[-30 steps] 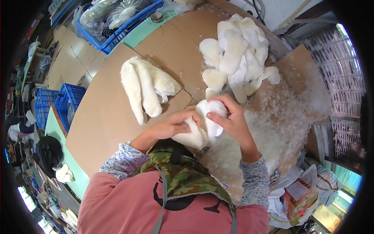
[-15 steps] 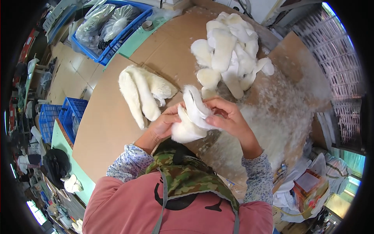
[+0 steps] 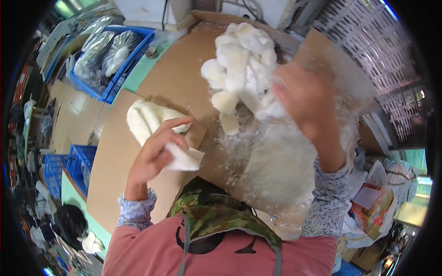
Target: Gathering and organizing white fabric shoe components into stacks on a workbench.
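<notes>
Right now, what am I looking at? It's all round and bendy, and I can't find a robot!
There's no robot, just a person's bare hands. The camera sits on their head, looking down; its wide lens bends straight edges. The pink part below is their top.

On the brown cardboard lie a big heap of white fuzzy pieces, a smaller fuzzy pile and loose fluff.

The left hand is at a white piece, beside the smaller pile; I can't tell if it grips it. The right hand is blurry, near the big heap, so I can't tell if it holds anything.
</notes>
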### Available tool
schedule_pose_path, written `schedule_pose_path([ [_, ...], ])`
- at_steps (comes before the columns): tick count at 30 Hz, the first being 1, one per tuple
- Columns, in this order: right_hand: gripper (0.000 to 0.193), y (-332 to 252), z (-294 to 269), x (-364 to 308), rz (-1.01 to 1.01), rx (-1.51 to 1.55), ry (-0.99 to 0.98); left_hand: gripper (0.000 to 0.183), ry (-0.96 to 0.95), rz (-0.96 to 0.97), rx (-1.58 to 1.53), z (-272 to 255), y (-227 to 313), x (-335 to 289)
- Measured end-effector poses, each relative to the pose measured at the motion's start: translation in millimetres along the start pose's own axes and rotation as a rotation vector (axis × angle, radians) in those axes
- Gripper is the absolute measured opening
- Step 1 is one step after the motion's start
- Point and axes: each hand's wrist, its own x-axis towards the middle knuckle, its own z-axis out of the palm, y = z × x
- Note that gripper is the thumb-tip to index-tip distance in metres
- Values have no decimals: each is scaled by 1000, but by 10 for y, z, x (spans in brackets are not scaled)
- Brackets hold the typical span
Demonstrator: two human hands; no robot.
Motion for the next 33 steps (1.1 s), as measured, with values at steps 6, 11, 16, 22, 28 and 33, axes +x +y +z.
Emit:
schedule_pose_path([
  [6,14,-661,536,-111,-23,674,-185,20,-1,80,413,363,203,192],
  [11,14,-485,900,-151,297,1308,-372,37,50,29,411,328,141,216],
  [16,57,1575,1936,-473,604,196,176,34,130,100,298,-9,-15,32],
  [22,30,2611,2032,-1088,800,167,-247,31,379,-137,-243,90,161,112],
  [28,21,1187,1177,163,311,254,55,33,124,-47,128,-87,-98,261],
  [33,18,661,731,458,38,300,-265,27,88,120,354,-35,-52,508],
])
